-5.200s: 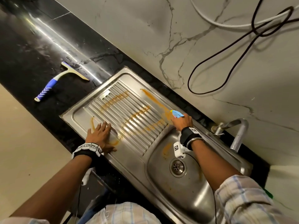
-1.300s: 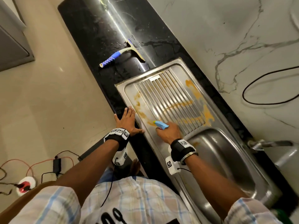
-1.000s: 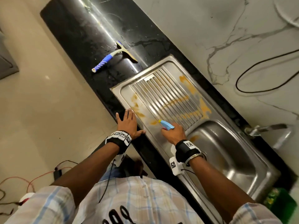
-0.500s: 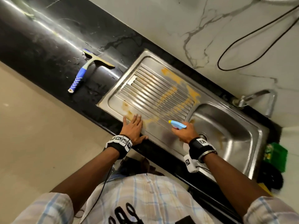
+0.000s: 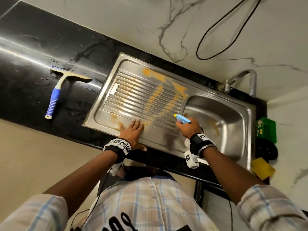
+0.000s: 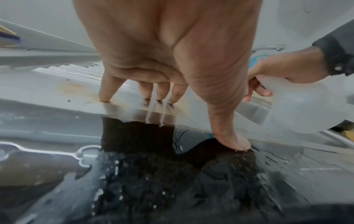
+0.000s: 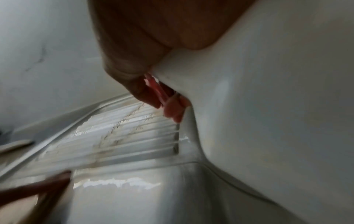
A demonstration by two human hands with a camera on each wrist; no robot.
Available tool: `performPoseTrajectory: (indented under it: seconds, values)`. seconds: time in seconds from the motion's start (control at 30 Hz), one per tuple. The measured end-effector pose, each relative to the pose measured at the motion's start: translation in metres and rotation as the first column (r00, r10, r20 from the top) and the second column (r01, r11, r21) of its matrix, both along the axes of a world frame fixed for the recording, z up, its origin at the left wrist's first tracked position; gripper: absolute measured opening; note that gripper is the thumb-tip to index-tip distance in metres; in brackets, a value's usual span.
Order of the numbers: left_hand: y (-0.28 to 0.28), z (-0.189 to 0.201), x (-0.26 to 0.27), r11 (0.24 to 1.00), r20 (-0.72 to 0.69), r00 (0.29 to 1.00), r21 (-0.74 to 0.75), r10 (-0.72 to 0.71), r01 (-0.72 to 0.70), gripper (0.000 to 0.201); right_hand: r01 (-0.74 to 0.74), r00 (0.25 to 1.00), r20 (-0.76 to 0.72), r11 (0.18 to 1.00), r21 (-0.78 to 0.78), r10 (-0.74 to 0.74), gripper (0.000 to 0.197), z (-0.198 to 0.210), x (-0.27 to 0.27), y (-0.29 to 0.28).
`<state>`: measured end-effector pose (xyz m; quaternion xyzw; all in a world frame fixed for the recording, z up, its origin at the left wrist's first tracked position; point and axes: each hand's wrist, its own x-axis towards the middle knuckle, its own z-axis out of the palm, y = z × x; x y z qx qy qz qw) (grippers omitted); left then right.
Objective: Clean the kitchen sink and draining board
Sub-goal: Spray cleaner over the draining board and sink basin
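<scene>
The steel draining board [image 5: 136, 97] carries orange-brown smears across its ribs and along its far edge; the sink basin [image 5: 220, 120] to its right has smears too. My right hand [image 5: 187, 127] grips a white spray bottle [image 6: 298, 104] with a blue nozzle [image 5: 180, 118], held over the seam between board and basin, nozzle toward the ribs. In the right wrist view the bottle [image 7: 268, 106] fills the right side, fingers on its pink trigger [image 7: 159, 89]. My left hand [image 5: 133, 130] rests flat, fingers straight, on the board's near edge [image 6: 57, 94].
A blue-handled squeegee [image 5: 56, 94] lies on the black counter [image 5: 25, 67] left of the board. The tap [image 5: 241, 79] stands behind the basin. A green box [image 5: 266, 130], a yellow sponge [image 5: 262, 167] and a dark round object sit right of the sink. A black cable [image 5: 216, 39] hangs on the marble wall.
My right hand with the spray bottle has shifted from the board's near-left part to its right end by the basin. My left hand stays pressed on the near edge. The head view has swung.
</scene>
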<state>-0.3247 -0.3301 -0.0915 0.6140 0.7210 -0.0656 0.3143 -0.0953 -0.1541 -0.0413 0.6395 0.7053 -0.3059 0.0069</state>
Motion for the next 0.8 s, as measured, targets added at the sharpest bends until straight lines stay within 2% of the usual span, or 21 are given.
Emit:
performPoseTrajectory:
  seconds: [0.1,0.23,0.4,0.53,0.6,0.7,0.73,0.8]
  values:
    - [-0.002,0.000,0.000,1.000,0.003,1.000,-0.031,0.002,-0.002,0.140,0.058,0.993,-0.102,0.994,-0.093,-0.067,0.029,-0.004,0.000,0.007]
    - [0.005,0.005,0.009,0.996,-0.034,0.998,-0.070,0.046,-0.048,0.142,0.107,0.980,-0.146,0.976,-0.188,-0.135,0.034,-0.014,0.011,0.029]
    - [0.012,0.007,0.013,0.994,-0.084,0.995,-0.088,0.050,-0.057,0.142,0.032,0.985,-0.157,0.977,-0.209,-0.066,0.020,-0.007,0.008,0.048]
    - [0.012,0.005,0.012,0.996,-0.100,0.994,-0.073,0.051,-0.058,0.142,0.080,0.981,-0.159,0.979,-0.186,-0.111,0.014,-0.008,0.007,0.067]
    - [0.013,0.006,0.014,0.994,-0.102,0.992,-0.072,0.073,-0.080,0.140,0.060,0.991,-0.105,0.974,-0.221,-0.085,0.020,-0.007,0.006,0.077]
    - [0.012,0.003,0.017,0.988,-0.090,0.987,-0.068,0.129,-0.136,0.136,0.009,0.993,-0.109,0.974,-0.228,-0.035,0.051,-0.010,-0.002,0.084]
    - [0.011,0.001,0.017,0.987,-0.083,0.987,-0.064,0.139,-0.144,0.135,-0.011,0.991,-0.136,0.970,-0.242,-0.023,0.051,-0.013,-0.007,0.084]
    - [0.008,-0.001,0.015,0.987,-0.059,0.987,-0.048,0.148,-0.150,0.131,-0.102,0.986,-0.154,0.961,-0.258,0.063,0.033,-0.008,-0.021,0.079]
